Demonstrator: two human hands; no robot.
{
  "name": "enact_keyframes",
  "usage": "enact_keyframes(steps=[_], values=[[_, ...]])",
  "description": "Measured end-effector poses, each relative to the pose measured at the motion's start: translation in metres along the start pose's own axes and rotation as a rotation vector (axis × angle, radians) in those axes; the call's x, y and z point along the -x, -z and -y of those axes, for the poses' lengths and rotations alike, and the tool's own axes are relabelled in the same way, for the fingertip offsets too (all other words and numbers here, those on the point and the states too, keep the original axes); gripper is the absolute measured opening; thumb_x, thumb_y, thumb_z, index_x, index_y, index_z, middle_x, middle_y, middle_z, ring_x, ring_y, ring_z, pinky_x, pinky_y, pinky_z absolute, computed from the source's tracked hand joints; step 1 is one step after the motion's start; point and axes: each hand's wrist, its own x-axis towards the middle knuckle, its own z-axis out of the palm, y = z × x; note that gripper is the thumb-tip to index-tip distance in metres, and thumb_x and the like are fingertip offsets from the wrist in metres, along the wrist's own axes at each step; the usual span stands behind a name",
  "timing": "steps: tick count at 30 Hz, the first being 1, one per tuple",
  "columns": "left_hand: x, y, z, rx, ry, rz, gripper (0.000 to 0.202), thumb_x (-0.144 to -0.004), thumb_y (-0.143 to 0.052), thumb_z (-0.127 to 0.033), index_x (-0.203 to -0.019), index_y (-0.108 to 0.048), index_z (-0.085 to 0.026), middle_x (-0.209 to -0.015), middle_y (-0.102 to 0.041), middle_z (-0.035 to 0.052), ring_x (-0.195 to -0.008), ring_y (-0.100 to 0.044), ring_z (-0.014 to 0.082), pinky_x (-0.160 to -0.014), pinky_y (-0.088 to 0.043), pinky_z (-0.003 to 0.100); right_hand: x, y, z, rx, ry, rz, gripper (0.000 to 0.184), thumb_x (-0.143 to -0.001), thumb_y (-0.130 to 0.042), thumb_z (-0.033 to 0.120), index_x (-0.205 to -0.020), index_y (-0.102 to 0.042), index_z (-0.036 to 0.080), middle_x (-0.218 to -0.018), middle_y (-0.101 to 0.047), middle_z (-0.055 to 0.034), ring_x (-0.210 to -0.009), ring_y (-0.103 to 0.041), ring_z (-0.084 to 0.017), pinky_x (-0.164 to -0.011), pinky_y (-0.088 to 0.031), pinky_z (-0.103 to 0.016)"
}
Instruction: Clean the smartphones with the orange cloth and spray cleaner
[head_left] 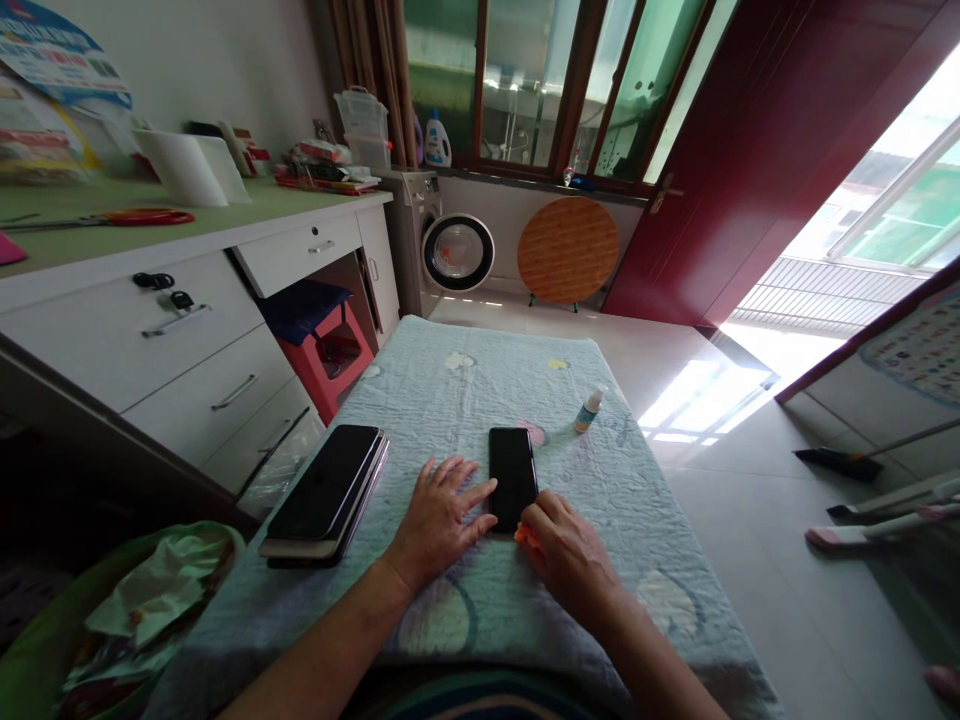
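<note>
A black phone (pixel 511 472) lies face up on the pale blue cloth (pixel 480 390) covering the table in front of me. My left hand (pixel 439 515) rests flat beside it, fingers spread, fingertips touching the phone's left edge. My right hand (pixel 564 550) is closed at the phone's near right corner, pinching a small orange thing (pixel 523 537) that I cannot make out. A stack of larger dark phones or tablets (pixel 326 492) sits at the cloth's left edge. A small spray bottle (pixel 589 410) stands beyond the phone, to the right.
A white desk with drawers (pixel 187 330) runs along the left, a red stool (pixel 326 350) tucked under it. A green bin with a bag (pixel 112 610) is near left. Washing machine (pixel 450 245), round folded table (pixel 568 250) and red door (pixel 750 150) stand beyond.
</note>
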Motion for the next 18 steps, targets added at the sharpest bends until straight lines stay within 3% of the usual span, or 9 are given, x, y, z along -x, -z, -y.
enact_keyframes(steps=[8,18], values=[[-0.001,-0.003,0.004,-0.004,-0.021,0.019,0.043,-0.087,-0.066,-0.046,-0.128,-0.062,-0.033,-0.131,-0.058,0.0092,-0.126,-0.046,0.0332,-0.107,-0.030,0.061,-0.020,-0.022,0.028,0.016,0.126,-0.034,0.011,-0.085,-0.061,0.008,-0.084,-0.060,0.019,-0.090,-0.058,-0.0026,-0.080,-0.052,-0.017,-0.067,-0.038,-0.027],[0.000,0.000,0.002,0.005,-0.021,-0.001,0.041,-0.087,-0.069,-0.041,-0.128,-0.062,-0.034,-0.133,-0.058,0.0083,-0.128,-0.044,0.0340,-0.108,-0.028,0.062,-0.002,-0.007,0.011,-0.042,-0.081,-0.018,0.010,-0.085,-0.062,0.011,-0.085,-0.059,0.021,-0.091,-0.058,-0.0025,-0.083,-0.055,-0.018,-0.070,-0.041,-0.028]])
